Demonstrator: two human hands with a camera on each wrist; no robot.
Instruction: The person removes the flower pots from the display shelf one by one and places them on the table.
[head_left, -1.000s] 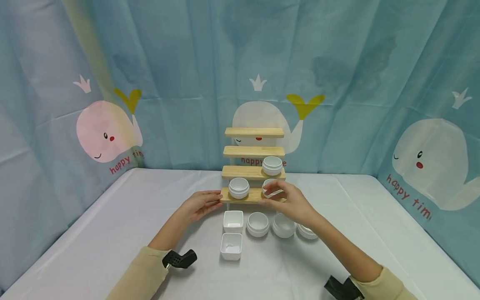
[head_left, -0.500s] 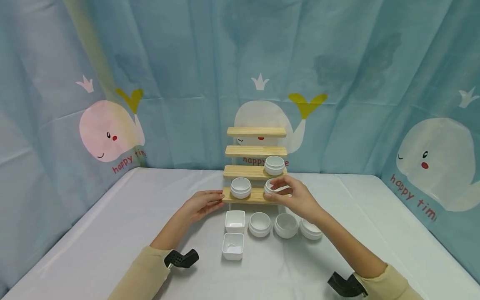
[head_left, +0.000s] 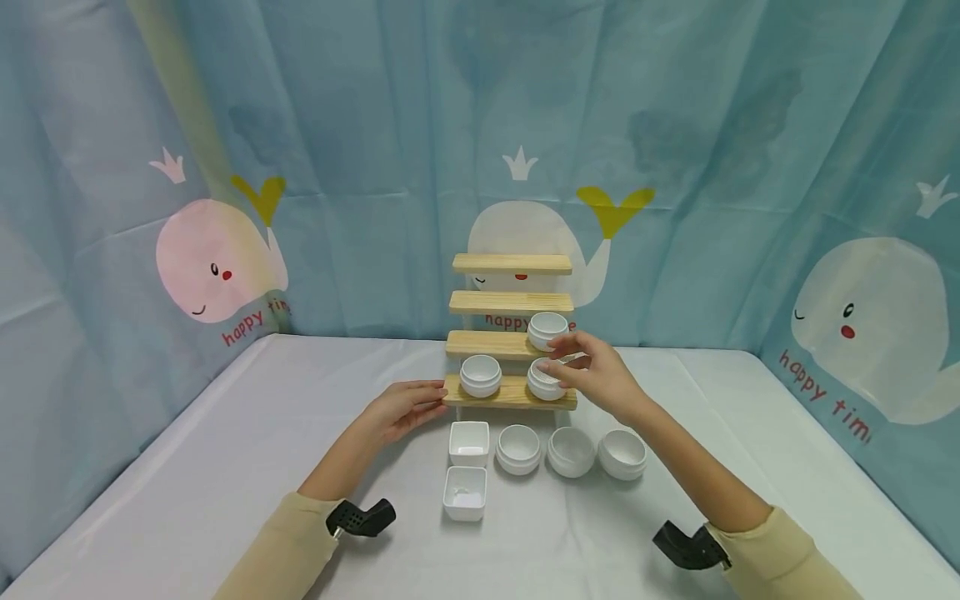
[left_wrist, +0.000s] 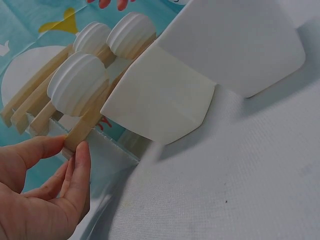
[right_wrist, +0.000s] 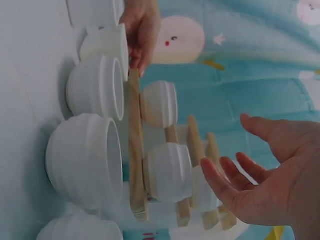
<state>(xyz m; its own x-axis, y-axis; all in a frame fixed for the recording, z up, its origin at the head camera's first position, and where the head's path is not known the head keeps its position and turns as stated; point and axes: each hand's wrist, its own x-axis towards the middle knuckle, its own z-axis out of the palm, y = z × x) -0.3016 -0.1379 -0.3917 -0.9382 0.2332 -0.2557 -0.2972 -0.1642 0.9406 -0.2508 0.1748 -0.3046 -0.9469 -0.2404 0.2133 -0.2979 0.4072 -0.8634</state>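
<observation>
A four-tier stand with wooden boards [head_left: 510,343] stands at the middle back. Its lowest board [left_wrist: 82,129] is pinched at the left end between the thumb and fingers of my left hand [left_wrist: 50,192]. On that board sit two white round bowls, a left bowl [head_left: 481,377] and a right bowl [head_left: 545,390]. A third round bowl [head_left: 546,327] rests at the right of the board above. My right hand [right_wrist: 272,172] is beside the right bowl, fingers spread and holding nothing; the right wrist view shows a gap between thumb and bowl.
In front of the stand, a row on the white tablecloth [head_left: 300,433] has a square dish [head_left: 469,446] and three round bowls, the rightmost [head_left: 622,457] near my right forearm. Another square dish [head_left: 465,496] stands nearer me. A blue whale-print curtain [head_left: 360,250] hangs behind.
My right hand has let go of the right bowl on the lowest board and drawn slightly up and right, uncovering it. My left hand keeps its pinch on the board's end.
</observation>
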